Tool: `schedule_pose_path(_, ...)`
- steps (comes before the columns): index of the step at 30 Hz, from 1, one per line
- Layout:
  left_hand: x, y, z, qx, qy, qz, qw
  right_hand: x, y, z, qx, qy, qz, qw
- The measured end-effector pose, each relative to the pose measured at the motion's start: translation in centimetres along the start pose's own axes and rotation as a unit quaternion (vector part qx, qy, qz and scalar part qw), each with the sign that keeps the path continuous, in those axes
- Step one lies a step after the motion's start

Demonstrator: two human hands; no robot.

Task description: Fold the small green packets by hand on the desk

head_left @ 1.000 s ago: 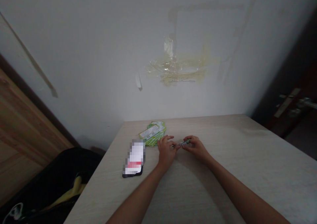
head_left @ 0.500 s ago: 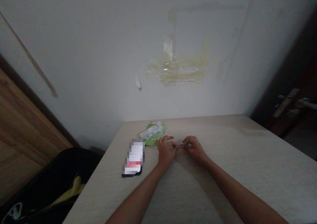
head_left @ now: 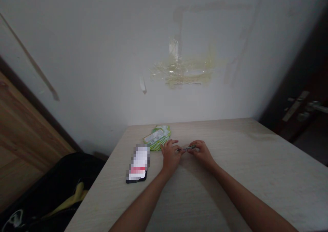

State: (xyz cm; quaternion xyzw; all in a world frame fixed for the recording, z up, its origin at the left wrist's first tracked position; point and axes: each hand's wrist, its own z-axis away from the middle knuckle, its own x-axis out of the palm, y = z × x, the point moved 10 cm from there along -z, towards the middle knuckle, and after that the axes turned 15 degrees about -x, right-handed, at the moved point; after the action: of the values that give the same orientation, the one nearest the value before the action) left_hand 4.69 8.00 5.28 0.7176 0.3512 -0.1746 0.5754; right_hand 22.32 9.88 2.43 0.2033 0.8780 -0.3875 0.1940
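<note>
My left hand (head_left: 171, 156) and my right hand (head_left: 202, 154) meet just above the middle of the table. Pinched between their thumbs and fingers is a thin green-and-white paper piece (head_left: 189, 148), seen nearly edge-on. Most of it is hidden by the fingers, so its printing cannot be read. The other fingers of my left hand are raised and spread. Right behind that hand lies a fanned stack of green-and-white printed leaflets (head_left: 156, 140), one turned crosswise on top.
A phone (head_left: 139, 163) with a blurred bright screen lies left of my hands on the pale wooden table (head_left: 246, 163). The taped white wall (head_left: 102, 71) rises behind it. A black bag (head_left: 69, 177) sits beyond the left edge; a dark door (head_left: 307, 112) stands at right.
The paper piece has tilted slightly between my fingers, showing a bit more green near my right hand. Both hands keep almost the same place.
</note>
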Motion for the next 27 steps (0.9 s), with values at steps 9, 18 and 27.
schedule_pose_path(9, 0.9, -0.2, 0.2, 0.003, -0.042, -0.035, 0.999, -0.6, 0.5, -0.2, -0.029, -0.006, 0.015, 0.999)
schedule_pose_path(18, 1.2, -0.2, 0.2, 0.001, -0.055, -0.034, 0.998, -0.3, -0.2, 0.1, -0.036, -0.001, 0.005, 0.999)
schedule_pose_path(27, 1.5, 0.1, 0.3, 0.007, -0.069, -0.029, 0.997, 0.2, 0.1, 0.1, -0.029, -0.023, -0.005, 0.999)
